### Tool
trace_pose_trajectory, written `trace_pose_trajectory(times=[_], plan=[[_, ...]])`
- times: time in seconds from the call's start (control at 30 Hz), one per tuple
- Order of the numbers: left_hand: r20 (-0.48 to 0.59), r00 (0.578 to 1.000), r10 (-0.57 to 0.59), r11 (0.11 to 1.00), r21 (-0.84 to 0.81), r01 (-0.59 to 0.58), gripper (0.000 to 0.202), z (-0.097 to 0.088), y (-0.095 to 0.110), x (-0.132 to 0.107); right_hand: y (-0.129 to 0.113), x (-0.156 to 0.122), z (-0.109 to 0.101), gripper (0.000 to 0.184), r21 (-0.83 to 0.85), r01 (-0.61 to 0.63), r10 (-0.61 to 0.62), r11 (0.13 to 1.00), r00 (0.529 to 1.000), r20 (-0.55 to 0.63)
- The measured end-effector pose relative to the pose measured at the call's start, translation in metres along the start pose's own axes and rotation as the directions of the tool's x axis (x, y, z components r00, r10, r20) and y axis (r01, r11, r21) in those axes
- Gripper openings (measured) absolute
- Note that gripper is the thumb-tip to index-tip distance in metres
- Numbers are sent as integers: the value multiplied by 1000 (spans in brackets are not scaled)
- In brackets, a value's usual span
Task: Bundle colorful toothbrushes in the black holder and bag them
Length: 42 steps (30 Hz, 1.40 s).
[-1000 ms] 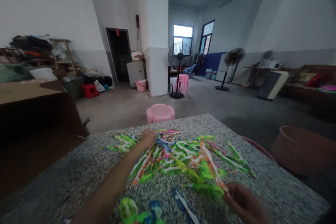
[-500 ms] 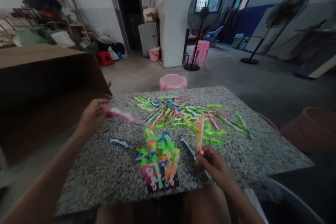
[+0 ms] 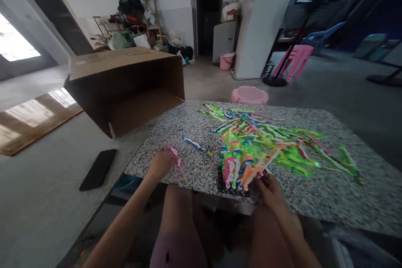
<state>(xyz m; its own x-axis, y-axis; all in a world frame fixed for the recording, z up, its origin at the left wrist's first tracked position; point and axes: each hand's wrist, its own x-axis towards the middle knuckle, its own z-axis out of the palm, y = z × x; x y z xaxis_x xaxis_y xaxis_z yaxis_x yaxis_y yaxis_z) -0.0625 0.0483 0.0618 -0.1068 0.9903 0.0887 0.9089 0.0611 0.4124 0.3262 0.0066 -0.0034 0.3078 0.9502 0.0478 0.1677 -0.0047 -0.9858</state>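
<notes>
My left hand [image 3: 161, 163] rests at the near edge of the speckled granite tabletop [image 3: 176, 134], pinching a pink plastic strip [image 3: 175, 157]. My right hand [image 3: 266, 190] sits at the right side of a heap of neon plastic pieces [image 3: 238, 167], on a dark mat [image 3: 228, 186]. Its fingers appear closed on an orange plastic strip [image 3: 253, 176]. Farther back, many loose green, white and orange strips [image 3: 270, 142] lie spread over the slab. A blue-and-white strip [image 3: 193, 144] lies alone between my left hand and those strips.
A large cardboard box [image 3: 125, 88] lies on its side beyond the table's left corner. A black slab [image 3: 98, 169] lies on the floor at left. A pink stool [image 3: 249, 95] stands beyond the far edge, and my knees [image 3: 177, 217] are under the near edge.
The view has swung left. My left hand has moved in from beyond the table's left edge to the near edge with the pink strip. My right hand now sits beside the heap.
</notes>
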Motion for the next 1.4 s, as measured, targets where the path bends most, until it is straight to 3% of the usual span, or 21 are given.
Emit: trace_pose_trajectory(times=[0.1,0.17,0.3,0.43,0.6,0.7,0.77,1.0,1.1,1.23,1.3,1.4], plan=[[116,993,-8,1000,-23,10,28,6,4,-42,1,-4,-3,53,17,-53,53,998,998,-18],[88,996,-16,993,-116,26,25,18,11,-55,-2,-5,-4,50,1,-55,55,999,998,-18],[-38,995,-94,952,-296,79,20,44,22,-54,-6,-6,-6,44,-46,-36,37,998,999,21],[-100,987,-128,883,-464,68,10,60,32,-54,-8,-7,-9,39,-98,-17,19,995,1000,19],[-39,995,93,660,-746,-91,16,77,78,-39,-13,-10,-9,28,-257,-19,12,966,1000,-27],[-30,977,210,569,-809,-147,12,90,104,-24,-12,-10,-10,30,-287,-16,5,958,999,-37],[-32,969,243,579,-797,-172,2,98,112,-18,-11,-10,-10,31,-296,-26,17,955,999,-34],[-58,933,354,751,-577,-321,19,114,115,-27,-22,-11,-2,30,-217,-61,51,974,998,-47],[-117,892,436,790,-425,-442,27,115,114,-31,-26,-13,5,34,-50,-89,87,995,995,-55],[-213,838,502,772,-327,-545,24,119,107,-25,-26,-8,8,34,211,-48,62,976,996,-58],[-251,807,534,747,-307,-590,22,124,101,-18,-26,0,3,30,194,24,-7,981,996,-85],[-284,790,543,740,-282,-610,18,131,90,-10,-25,12,-7,21,21,126,-124,992,990,-62]])
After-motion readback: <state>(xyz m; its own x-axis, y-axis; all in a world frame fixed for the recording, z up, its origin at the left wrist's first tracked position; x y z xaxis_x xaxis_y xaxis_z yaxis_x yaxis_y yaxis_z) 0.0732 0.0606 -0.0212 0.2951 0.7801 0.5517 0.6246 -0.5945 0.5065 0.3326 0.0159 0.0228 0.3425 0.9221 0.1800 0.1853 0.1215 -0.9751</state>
